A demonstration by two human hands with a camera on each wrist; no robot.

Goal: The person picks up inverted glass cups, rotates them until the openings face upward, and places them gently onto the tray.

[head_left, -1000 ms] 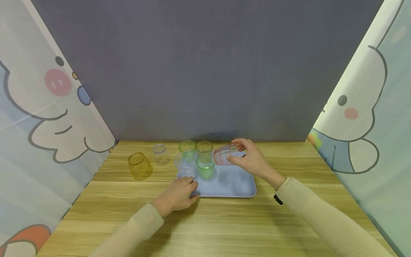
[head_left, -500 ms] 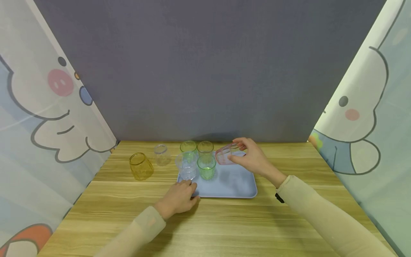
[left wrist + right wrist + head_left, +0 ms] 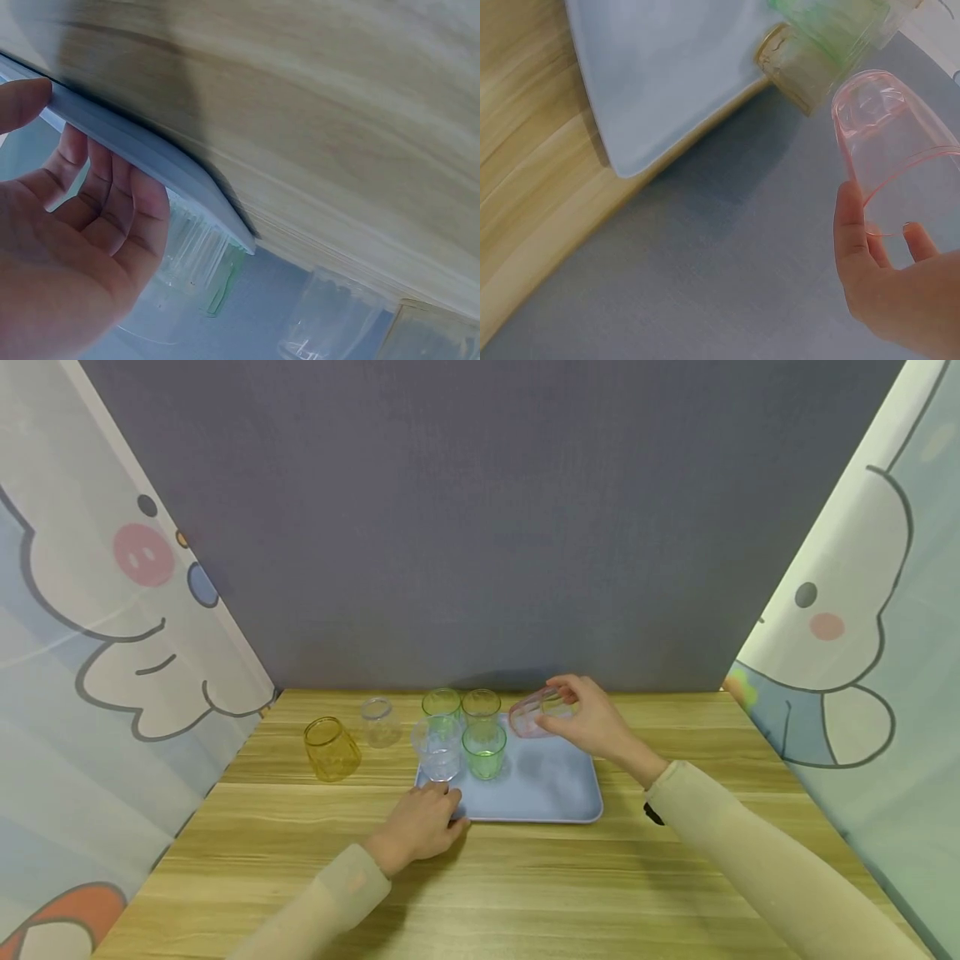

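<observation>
With its thumb outside and fingers inside the rim, my left hand (image 3: 420, 825) pinches the near left edge of a pale blue tray (image 3: 558, 789). My right hand (image 3: 600, 727) holds a clear pink glass (image 3: 885, 142), tilted on its side above the tray's back part, its base pointing left. On the tray's left half stand a clear glass (image 3: 438, 756) and a green glass (image 3: 484, 758) in front. Behind them are another green glass (image 3: 441, 702) and a pale brown glass (image 3: 795, 67).
Left of the tray, an amber glass (image 3: 332, 756) and a clear glass (image 3: 382, 728) stand on the wooden table (image 3: 525, 893). A grey panel (image 3: 487, 527) rises at the table's back edge. Cartoon-printed curtains (image 3: 97, 635) hang at both sides.
My right hand has moved slightly right and up with the pink glass, away from the standing glasses. The left hand stays at the tray's edge.
</observation>
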